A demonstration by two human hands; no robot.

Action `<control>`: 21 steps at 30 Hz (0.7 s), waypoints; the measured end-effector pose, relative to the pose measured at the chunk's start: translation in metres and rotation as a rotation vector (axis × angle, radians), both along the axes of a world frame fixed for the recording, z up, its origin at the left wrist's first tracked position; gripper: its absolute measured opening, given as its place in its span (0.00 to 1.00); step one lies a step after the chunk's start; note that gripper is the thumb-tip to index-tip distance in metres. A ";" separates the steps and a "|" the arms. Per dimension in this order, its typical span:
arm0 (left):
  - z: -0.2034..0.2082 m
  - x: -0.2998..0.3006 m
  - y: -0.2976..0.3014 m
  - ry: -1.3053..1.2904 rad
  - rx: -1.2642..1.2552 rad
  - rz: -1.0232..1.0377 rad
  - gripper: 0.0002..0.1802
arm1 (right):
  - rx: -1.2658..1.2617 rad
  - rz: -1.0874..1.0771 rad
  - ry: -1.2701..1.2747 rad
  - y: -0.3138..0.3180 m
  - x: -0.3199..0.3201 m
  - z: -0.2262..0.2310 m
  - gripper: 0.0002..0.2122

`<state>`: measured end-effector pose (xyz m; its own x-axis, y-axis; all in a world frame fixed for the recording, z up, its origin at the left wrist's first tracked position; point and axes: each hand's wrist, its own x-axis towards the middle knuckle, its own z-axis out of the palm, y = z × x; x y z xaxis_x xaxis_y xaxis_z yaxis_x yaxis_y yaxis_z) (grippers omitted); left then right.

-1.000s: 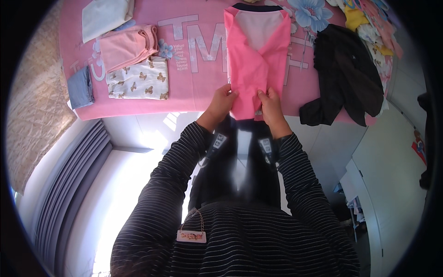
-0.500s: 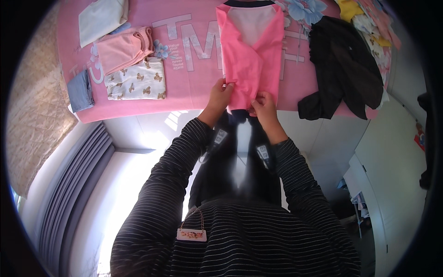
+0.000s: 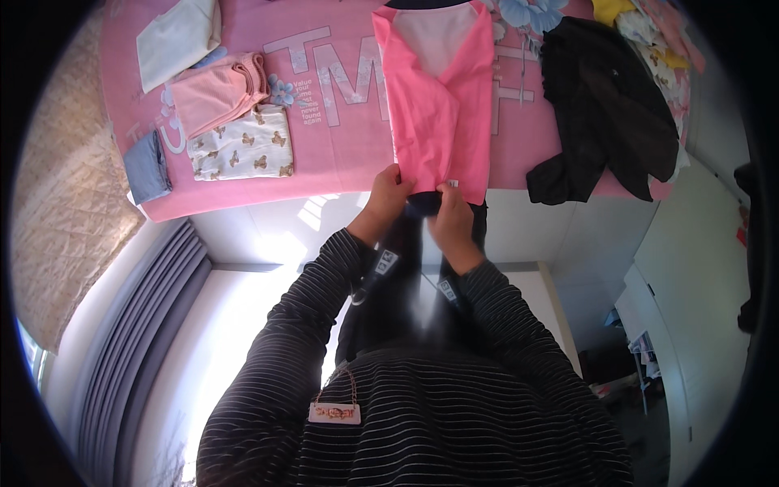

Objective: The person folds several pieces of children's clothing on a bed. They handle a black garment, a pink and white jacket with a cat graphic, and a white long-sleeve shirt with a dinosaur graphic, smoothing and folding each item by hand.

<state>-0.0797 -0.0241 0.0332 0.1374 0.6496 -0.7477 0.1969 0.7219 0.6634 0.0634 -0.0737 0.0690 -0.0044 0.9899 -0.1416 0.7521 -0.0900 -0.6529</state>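
Pink garment (image 3: 445,122) lies before me, lengthwise, on a pink printed cover (image 3: 341,183), its near end at the cover's edge. Sides drawn inward, overlapping down the middle; a pale inside shows as a V toward the far end, below a dark collar (image 3: 428,4). Creases run along the front.

My left hand (image 3: 388,195) grips the garment's near left corner, fabric pinched beneath the thumb. My right hand (image 3: 450,226) pinches the near end, right of centre, thumb uppermost; a small white tag (image 3: 454,183) shows just beside it. A dark cuff (image 3: 423,203) sits between my two hands, at the garment's near end.

Right of the garment, apart from it: a black garment (image 3: 608,105), loosely spread, one part trailing toward the near edge. Beyond that, far right: a heap of mixed clothes (image 3: 645,34), yellow, white and pink among them.

Left of the garment, well apart: white folded cloth (image 3: 178,40) farthest off; nearer me, a pale pink folded piece (image 3: 215,93), overlapping a white bear-print piece (image 3: 241,146). Left of these, a grey-blue folded piece (image 3: 148,167) near the cover's corner.

Farther left of the garment, past the cover: a beige quilted cloth (image 3: 69,187) and grey curtain (image 3: 142,341).
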 end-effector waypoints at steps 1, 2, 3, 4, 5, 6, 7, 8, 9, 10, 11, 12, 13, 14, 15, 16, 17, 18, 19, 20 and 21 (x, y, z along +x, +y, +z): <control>-0.003 -0.001 -0.001 0.008 0.016 0.001 0.10 | -0.008 0.000 0.024 -0.001 0.001 -0.003 0.23; -0.005 -0.002 -0.002 0.077 0.069 -0.022 0.10 | -0.018 0.000 0.046 -0.004 0.003 -0.005 0.22; -0.008 -0.003 -0.003 0.157 0.082 -0.057 0.10 | -0.035 0.007 0.064 -0.007 0.005 -0.007 0.22; -0.010 -0.004 -0.004 0.231 0.127 -0.074 0.10 | -0.030 0.006 0.058 -0.010 0.007 -0.009 0.21; -0.013 -0.003 -0.005 0.192 0.097 -0.042 0.10 | -0.031 0.011 0.050 -0.013 0.010 -0.010 0.19; -0.016 -0.003 -0.006 0.147 0.101 0.009 0.10 | -0.017 0.005 0.034 -0.014 0.012 -0.010 0.18; -0.018 -0.002 -0.007 0.076 0.152 0.069 0.09 | -0.034 0.064 -0.045 -0.014 0.013 -0.010 0.17; -0.020 -0.001 -0.008 0.100 0.110 0.018 0.10 | -0.035 0.110 -0.128 -0.013 0.014 -0.008 0.16; -0.021 -0.001 -0.009 0.103 0.117 -0.022 0.10 | -0.048 0.167 -0.205 -0.010 0.014 -0.005 0.14; -0.020 -0.002 -0.008 0.127 0.081 -0.076 0.10 | -0.060 0.186 -0.221 -0.005 0.014 -0.001 0.14; -0.019 -0.002 -0.007 0.132 0.164 -0.141 0.12 | -0.078 0.214 -0.231 0.000 0.015 0.005 0.13; -0.015 -0.004 -0.006 0.172 0.084 -0.177 0.14 | -0.102 0.242 -0.256 0.007 0.016 0.010 0.12; -0.011 -0.004 -0.002 0.145 0.180 -0.141 0.16 | -0.141 0.237 -0.196 0.012 0.015 0.019 0.12; -0.006 -0.007 0.005 0.293 0.225 -0.290 0.18 | -0.202 0.234 -0.148 0.018 0.015 0.028 0.12; -0.002 -0.008 0.013 0.256 0.177 -0.245 0.18 | -0.175 0.193 -0.056 0.025 0.013 0.034 0.11; 0.003 -0.008 0.024 0.217 0.120 -0.195 0.17 | -0.155 0.153 0.035 0.031 0.011 0.039 0.11; 0.007 -0.008 0.036 0.087 0.101 -0.024 0.17 | -0.126 0.120 0.130 0.038 0.008 0.042 0.11; 0.010 -0.006 0.049 -0.040 0.018 0.139 0.17 | -0.121 0.101 0.155 0.043 0.005 0.042 0.10; 0.012 -0.005 0.064 -0.188 -0.049 0.304 0.16 | -0.102 0.091 0.182 0.049 0.002 0.039 0.10; 0.012 -0.004 0.080 -0.187 -0.035 0.334 0.16 | -0.089 0.080 0.209 0.054 -0.001 0.034 0.10; 0.011 -0.003 0.099 -0.202 -0.007 0.364 0.16 | -0.064 0.107 0.190 0.056 -0.002 0.030 0.10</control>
